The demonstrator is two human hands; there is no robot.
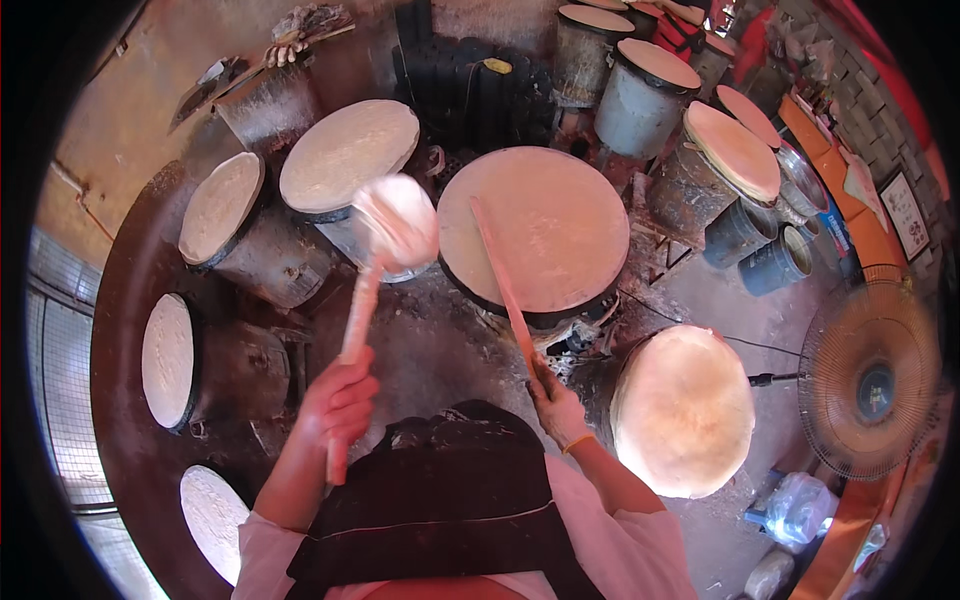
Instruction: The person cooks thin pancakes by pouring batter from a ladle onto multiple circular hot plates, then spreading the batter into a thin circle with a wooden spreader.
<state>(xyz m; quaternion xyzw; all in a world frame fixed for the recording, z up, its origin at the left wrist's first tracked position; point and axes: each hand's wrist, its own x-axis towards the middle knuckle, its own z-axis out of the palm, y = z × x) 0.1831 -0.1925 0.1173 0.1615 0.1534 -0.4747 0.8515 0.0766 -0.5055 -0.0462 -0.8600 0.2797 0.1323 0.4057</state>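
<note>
My left hand (341, 397) grips the handle of a stick with a pale, dough-like mass (397, 221) at its top end. The mass is blurred and hangs in front of the rims of two round griddles. My right hand (556, 401) holds a long flat wooden stick (499, 270). Its far part lies over the large round griddle (547, 225), which carries a thin, smooth pale layer; whether the stick touches it I cannot tell. Behind the mass, another griddle (349, 154) bears a rougher pale layer.
More drum-shaped stoves with pale round tops stand to the left (169, 360) and upper right (660, 64). A thick stack of flatbreads (682, 412) is at the right, near a standing fan (870, 382). Metal buckets (776, 262) stand beyond. Part of another person (679, 15) shows at the top.
</note>
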